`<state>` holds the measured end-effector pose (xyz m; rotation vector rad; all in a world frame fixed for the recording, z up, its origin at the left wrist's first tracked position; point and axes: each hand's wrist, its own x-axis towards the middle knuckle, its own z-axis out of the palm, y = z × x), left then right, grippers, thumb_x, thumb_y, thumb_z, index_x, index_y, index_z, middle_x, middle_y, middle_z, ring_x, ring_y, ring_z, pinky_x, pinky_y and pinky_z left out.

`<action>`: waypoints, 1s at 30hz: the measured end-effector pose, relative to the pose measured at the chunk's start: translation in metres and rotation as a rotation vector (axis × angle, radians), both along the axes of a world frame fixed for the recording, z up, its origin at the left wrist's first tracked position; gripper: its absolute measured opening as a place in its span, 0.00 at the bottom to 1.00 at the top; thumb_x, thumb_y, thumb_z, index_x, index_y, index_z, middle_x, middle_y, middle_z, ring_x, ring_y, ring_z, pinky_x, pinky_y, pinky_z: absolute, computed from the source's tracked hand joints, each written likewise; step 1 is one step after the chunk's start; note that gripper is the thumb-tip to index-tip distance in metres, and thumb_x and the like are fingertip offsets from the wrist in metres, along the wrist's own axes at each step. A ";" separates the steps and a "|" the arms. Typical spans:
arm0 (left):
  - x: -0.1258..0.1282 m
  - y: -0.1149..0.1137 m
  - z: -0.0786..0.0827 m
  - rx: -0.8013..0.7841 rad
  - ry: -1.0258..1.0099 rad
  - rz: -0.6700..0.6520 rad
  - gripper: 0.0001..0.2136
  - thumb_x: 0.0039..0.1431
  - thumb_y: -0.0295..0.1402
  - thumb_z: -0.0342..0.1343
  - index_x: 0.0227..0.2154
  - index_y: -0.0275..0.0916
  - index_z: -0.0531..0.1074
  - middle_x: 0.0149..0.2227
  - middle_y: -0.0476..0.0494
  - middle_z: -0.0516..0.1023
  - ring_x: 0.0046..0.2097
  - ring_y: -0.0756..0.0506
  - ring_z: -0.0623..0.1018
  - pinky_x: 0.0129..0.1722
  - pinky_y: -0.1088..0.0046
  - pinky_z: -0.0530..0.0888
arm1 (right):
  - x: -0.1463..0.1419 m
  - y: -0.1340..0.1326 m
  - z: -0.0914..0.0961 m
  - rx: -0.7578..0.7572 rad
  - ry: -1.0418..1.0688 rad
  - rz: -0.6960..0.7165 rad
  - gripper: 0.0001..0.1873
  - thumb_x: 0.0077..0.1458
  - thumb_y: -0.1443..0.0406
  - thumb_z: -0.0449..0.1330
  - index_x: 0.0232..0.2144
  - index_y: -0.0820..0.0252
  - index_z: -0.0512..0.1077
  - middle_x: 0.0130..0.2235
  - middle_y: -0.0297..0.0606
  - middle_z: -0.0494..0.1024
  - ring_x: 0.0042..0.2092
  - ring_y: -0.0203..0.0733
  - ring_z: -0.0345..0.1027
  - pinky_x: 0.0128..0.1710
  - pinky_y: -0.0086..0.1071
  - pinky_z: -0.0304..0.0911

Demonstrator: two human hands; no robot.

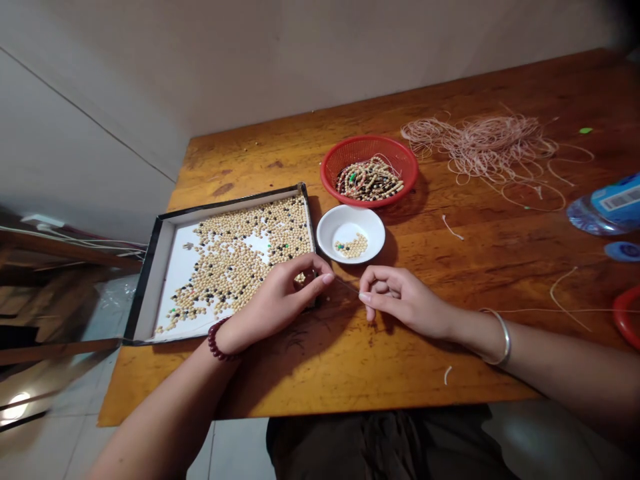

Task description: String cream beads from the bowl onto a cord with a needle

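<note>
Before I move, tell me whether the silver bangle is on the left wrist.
No, the silver bangle sits behind the right hand; the left hand wears a red bead bracelet.

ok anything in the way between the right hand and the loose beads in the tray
Yes: the left hand lies across the near right corner of the black-edged tray, between the right hand and the loose beads. The tray's raised rim also stands between them.

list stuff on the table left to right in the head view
black-edged tray of beads → white bowl → tangle of pale cord → red plastic rim
</note>
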<state>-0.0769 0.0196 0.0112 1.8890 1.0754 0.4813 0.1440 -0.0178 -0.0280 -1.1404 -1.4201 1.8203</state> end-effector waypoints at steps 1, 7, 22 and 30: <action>-0.001 0.000 0.000 0.039 -0.002 0.036 0.08 0.63 0.37 0.51 0.34 0.39 0.71 0.32 0.49 0.74 0.32 0.52 0.72 0.28 0.79 0.68 | 0.000 0.000 0.000 -0.006 0.004 -0.003 0.09 0.57 0.60 0.57 0.32 0.59 0.64 0.25 0.32 0.75 0.21 0.31 0.64 0.17 0.24 0.60; -0.007 -0.003 0.011 0.414 0.106 0.179 0.06 0.62 0.34 0.53 0.34 0.38 0.70 0.32 0.48 0.74 0.29 0.52 0.69 0.26 0.77 0.66 | 0.002 0.003 -0.002 0.040 0.007 -0.039 0.08 0.57 0.60 0.57 0.32 0.59 0.65 0.24 0.32 0.75 0.22 0.32 0.64 0.20 0.26 0.60; 0.063 -0.032 -0.014 0.857 0.743 -0.304 0.12 0.63 0.26 0.49 0.48 0.36 0.69 0.33 0.42 0.76 0.35 0.44 0.72 0.25 0.71 0.68 | -0.001 -0.001 -0.005 0.288 0.041 -0.665 0.07 0.57 0.62 0.57 0.30 0.58 0.64 0.23 0.31 0.72 0.27 0.35 0.67 0.29 0.29 0.62; 0.062 -0.031 -0.016 0.739 0.471 -0.161 0.06 0.61 0.24 0.52 0.39 0.38 0.71 0.36 0.42 0.78 0.40 0.45 0.76 0.34 0.70 0.76 | -0.001 0.004 -0.007 0.369 0.044 -0.700 0.07 0.58 0.62 0.56 0.29 0.59 0.63 0.24 0.32 0.71 0.27 0.36 0.68 0.29 0.29 0.61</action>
